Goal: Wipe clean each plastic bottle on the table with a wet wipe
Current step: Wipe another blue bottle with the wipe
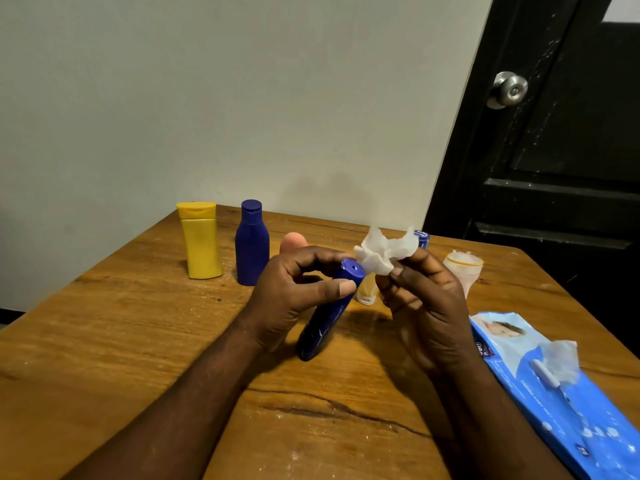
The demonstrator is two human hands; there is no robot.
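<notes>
The left hand (294, 292) fingers clamp the tilted blue bottle (329, 313) and the right hand (420, 299) fingers pinch the wipe (384, 252); a loose grip may drop the bottle onto the bench (138, 341)

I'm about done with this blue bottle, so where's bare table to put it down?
The widest bare patch is the near left of the table, in front of the yellow bottle and left of your left hand. The near middle between your forearms is also free. It's crowded behind your right hand, and the wipes pack fills the near right.
</notes>
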